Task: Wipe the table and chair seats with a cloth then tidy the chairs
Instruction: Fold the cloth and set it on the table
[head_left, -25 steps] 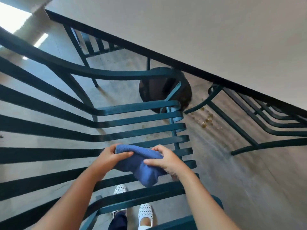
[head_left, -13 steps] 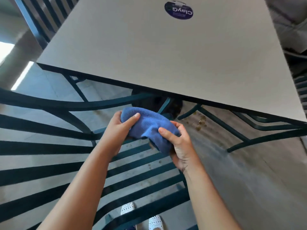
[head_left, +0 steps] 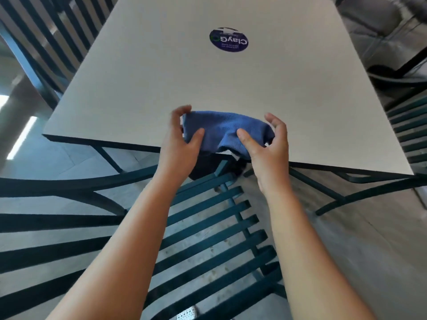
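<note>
Both hands, the left hand (head_left: pixel 182 144) and right hand (head_left: pixel 268 144), pinch the blue cloth (head_left: pixel 224 130) stretched crosswise between them, just over the desk (head_left: pixel 161 77) edge ahead.

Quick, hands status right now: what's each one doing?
Left hand: grips the blue cloth.
Right hand: grips the same cloth's other end.
</note>
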